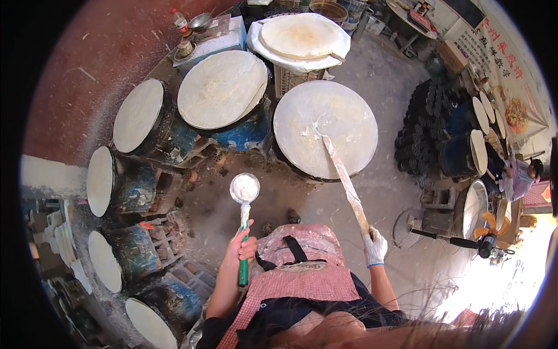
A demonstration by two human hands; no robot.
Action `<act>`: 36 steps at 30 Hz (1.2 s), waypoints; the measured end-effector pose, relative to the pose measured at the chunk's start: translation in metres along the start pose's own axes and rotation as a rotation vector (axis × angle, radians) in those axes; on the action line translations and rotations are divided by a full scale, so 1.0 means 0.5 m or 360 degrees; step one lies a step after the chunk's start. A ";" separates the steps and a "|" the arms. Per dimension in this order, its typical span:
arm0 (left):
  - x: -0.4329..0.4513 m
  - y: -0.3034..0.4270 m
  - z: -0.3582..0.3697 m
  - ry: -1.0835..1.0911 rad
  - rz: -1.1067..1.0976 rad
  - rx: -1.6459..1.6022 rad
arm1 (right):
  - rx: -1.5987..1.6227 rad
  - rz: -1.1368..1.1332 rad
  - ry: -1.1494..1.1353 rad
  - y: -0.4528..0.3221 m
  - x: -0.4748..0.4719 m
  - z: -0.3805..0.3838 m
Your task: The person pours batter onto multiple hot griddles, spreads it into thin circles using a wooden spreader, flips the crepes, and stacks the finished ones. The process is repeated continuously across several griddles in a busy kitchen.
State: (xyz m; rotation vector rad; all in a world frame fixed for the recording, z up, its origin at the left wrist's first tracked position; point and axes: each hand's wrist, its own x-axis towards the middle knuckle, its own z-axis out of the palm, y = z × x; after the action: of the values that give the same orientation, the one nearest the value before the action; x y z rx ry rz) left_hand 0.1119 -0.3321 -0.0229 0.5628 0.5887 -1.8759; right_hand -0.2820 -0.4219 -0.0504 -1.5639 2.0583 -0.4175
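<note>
My bare left hand (244, 246) grips the green handle of a metal ladle (245, 188), whose bowl is filled with pale batter. My right hand (375, 248), in a white knit glove, holds the lower end of a long wooden spatula (345, 179) coated with dried batter. The spatula's far tip rests on a large round griddle (348, 109) that is covered with a thin pale layer, with lumps of batter near its middle. Left of it, another griddle carries a thin round flatbread (222, 89) with one folded edge.
More covered griddles (138, 115) on drum stoves curve along the left. A stack of flatbreads (303, 35) lies on white cloth behind. Black honeycomb briquettes (418, 126) are piled at right, near an orange-bladed fan (491, 227) and another person (521, 176).
</note>
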 end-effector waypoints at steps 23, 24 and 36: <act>0.007 -0.046 0.018 -0.0062 0.0107 -0.0061 | -0.0491 -0.0570 0.0241 -0.046 0.211 0.052; 0.003 -0.048 0.010 -0.0096 0.0123 -0.0087 | -0.0395 -0.0585 0.0281 -0.060 0.226 0.055; -0.063 -0.003 -0.090 -0.0284 0.0371 -0.0136 | -0.0075 -0.0794 -0.0113 -0.316 0.272 0.156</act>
State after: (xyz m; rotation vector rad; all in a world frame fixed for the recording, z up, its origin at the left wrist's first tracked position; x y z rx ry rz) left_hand 0.1264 -0.2814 -0.0376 0.3856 0.4624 -1.6519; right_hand -0.1390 -0.5923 -0.0592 -2.0890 1.6196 -0.4826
